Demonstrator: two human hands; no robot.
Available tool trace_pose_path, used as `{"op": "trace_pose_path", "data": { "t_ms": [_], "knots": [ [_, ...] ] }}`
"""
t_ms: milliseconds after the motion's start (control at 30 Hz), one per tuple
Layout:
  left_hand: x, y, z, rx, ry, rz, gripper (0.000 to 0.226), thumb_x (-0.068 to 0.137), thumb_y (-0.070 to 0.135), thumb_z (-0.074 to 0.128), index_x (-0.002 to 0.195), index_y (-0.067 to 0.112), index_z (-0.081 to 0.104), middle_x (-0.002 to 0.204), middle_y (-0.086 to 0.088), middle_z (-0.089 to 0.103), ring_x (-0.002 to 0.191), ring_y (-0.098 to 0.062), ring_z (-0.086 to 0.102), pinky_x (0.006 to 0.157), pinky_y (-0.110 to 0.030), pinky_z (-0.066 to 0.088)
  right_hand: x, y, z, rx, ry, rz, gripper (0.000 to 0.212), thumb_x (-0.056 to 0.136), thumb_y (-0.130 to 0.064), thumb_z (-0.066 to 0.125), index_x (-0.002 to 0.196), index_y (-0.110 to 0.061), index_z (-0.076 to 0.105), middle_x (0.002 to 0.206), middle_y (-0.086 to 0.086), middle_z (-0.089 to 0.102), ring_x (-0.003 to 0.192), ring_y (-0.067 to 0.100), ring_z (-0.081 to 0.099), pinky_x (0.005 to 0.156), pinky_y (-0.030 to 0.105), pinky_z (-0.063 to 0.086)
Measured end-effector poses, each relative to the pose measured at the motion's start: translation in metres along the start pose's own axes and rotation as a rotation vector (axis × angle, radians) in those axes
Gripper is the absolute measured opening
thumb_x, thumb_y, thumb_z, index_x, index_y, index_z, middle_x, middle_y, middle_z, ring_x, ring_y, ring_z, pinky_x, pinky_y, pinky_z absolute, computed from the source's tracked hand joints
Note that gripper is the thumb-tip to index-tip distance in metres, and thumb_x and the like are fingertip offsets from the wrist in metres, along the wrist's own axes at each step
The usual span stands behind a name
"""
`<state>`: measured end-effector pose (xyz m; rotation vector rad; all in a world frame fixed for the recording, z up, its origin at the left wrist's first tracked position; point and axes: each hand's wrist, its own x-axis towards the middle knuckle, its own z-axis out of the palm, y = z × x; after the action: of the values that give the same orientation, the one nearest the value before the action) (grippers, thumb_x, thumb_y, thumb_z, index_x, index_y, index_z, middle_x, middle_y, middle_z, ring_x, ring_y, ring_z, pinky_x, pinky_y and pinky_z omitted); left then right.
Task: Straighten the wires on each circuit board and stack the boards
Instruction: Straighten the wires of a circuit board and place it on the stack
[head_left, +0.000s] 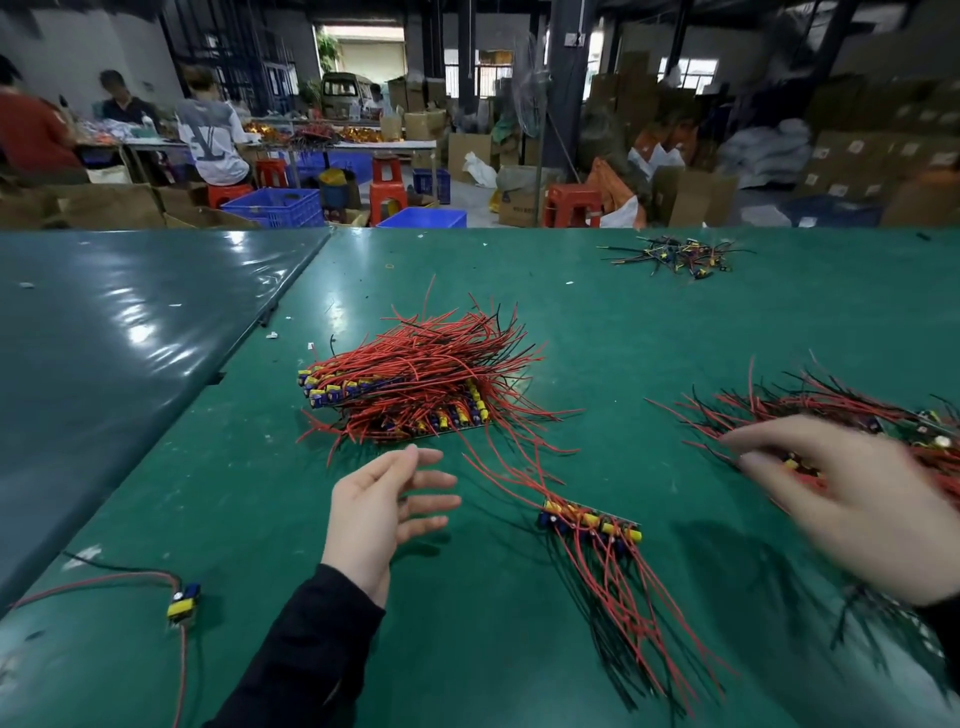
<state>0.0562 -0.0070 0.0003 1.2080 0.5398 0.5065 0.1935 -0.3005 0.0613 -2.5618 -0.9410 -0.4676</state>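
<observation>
Fingers (431, 480) of the left hand (379, 514) hang released above the counter (467, 649) near a lone circuit board (592, 522), the blurred right hand (852, 499) reaches into a half-cut-off board pile (883, 421), grip indiscernible, before the farther stack of boards (410, 395).

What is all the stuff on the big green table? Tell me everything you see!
stack of boards: one pile, red wires, yellow and blue parts, table middle
single board: one, red and black wires, near the front, between the hands
unsorted pile: one, red and black wires, right side
small wire heap: one, dark wires, far right
loose part: one, yellow and blue, front left
table: one, green
stools: several, red, background
crates: several, blue, background
left hand: open, above the table
right hand: blurred, reaching into unsorted pile
</observation>
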Motion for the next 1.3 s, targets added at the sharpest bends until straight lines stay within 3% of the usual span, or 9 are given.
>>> {"op": "trace_pose_path", "data": {
  "t_ms": [100,167,267,400,567,667,867,1100,1300],
  "knots": [
    [-0.001,-0.003,0.004,0.081,-0.036,-0.026,0.021,0.096,0.013,0.049,0.087,0.006,0.067,0.068,-0.008,0.07,0.058,-0.021,0.068,0.049,-0.024,0.053,0.014,-0.033,0.038,0.051,-0.45,-0.083,0.046,0.084,-0.042,0.064,0.124,-0.021,0.056,0.118,-0.005,0.06,0.109,0.007,0.055,0.093,0.013,0.035],
    [-0.001,-0.007,0.006,0.115,-0.064,-0.039,0.018,0.095,0.007,0.051,0.086,0.004,0.066,0.067,-0.009,0.069,0.058,-0.021,0.068,0.05,-0.023,0.054,0.025,-0.048,0.061,0.013,-0.593,-0.051,0.052,0.083,-0.053,0.062,0.123,-0.021,0.056,0.113,-0.004,0.061,0.103,0.008,0.056,0.091,0.018,0.04],
    [-0.001,-0.013,0.008,0.164,-0.122,-0.05,0.014,0.089,-0.007,0.054,0.083,0.0,0.065,0.074,-0.016,0.069,0.065,-0.021,0.068,0.056,-0.021,0.054,0.037,-0.066,0.085,0.216,-0.538,-0.059,0.026,0.08,-0.044,0.07,0.094,-0.022,0.068,0.079,-0.009,0.064,0.073,0.006,0.056,0.07,0.019,0.043],
    [-0.002,-0.02,0.013,0.226,-0.226,-0.053,0.012,0.079,-0.003,0.069,0.089,0.002,0.066,0.087,-0.017,0.069,0.079,-0.022,0.062,0.069,-0.027,0.051,0.036,-0.074,0.105,0.506,-0.479,-0.137,0.008,0.084,-0.027,0.07,0.08,-0.025,0.064,0.06,-0.015,0.057,0.057,-0.005,0.048,0.059,0.017,0.036],
    [-0.003,-0.02,0.016,0.213,-0.237,-0.049,0.025,0.069,0.002,0.076,0.088,-0.001,0.061,0.076,-0.011,0.064,0.064,-0.017,0.059,0.059,-0.02,0.05,0.024,-0.076,0.109,0.825,-0.514,-0.159,0.006,0.089,-0.016,0.065,0.089,-0.011,0.067,0.082,0.008,0.068,0.073,0.007,0.056,0.072,0.035,0.048],
    [-0.006,-0.018,0.016,0.241,-0.376,-0.055,0.029,0.061,0.019,0.076,0.081,0.001,0.066,0.075,-0.008,0.068,0.063,-0.011,0.062,0.06,-0.018,0.051,0.021,-0.079,0.111,0.845,-0.47,-0.229,0.01,0.089,-0.025,0.064,0.09,-0.015,0.067,0.084,0.002,0.069,0.076,0.011,0.06,0.075,0.036,0.05],
    [-0.009,-0.014,0.017,0.213,-0.432,-0.12,0.014,0.061,0.019,0.072,0.065,0.006,0.069,0.062,-0.01,0.066,0.052,-0.014,0.061,0.054,-0.02,0.051,0.019,-0.08,0.108,0.932,-0.561,-0.208,0.021,0.089,-0.031,0.059,0.092,-0.01,0.065,0.084,0.004,0.068,0.077,0.008,0.054,0.076,0.04,0.048],
    [-0.01,-0.007,0.014,0.188,-0.518,-0.179,0.022,0.064,0.018,0.07,0.073,-0.002,0.066,0.061,-0.012,0.065,0.05,-0.013,0.061,0.052,-0.018,0.05,0.017,-0.082,0.101,1.054,-0.653,-0.174,0.026,0.088,-0.023,0.057,0.093,0.001,0.063,0.086,0.004,0.062,0.081,0.011,0.052,0.078,0.04,0.045],
    [-0.01,-0.005,0.005,0.042,-0.664,-0.214,0.012,0.077,0.016,0.069,0.079,0.004,0.071,0.073,-0.017,0.069,0.064,-0.022,0.067,0.063,-0.026,0.055,0.02,-0.079,0.089,1.334,-0.756,-0.083,0.011,0.087,-0.012,0.055,0.088,-0.006,0.064,0.078,-0.006,0.066,0.072,0.003,0.056,0.069,0.014,0.045]
  ]
}}
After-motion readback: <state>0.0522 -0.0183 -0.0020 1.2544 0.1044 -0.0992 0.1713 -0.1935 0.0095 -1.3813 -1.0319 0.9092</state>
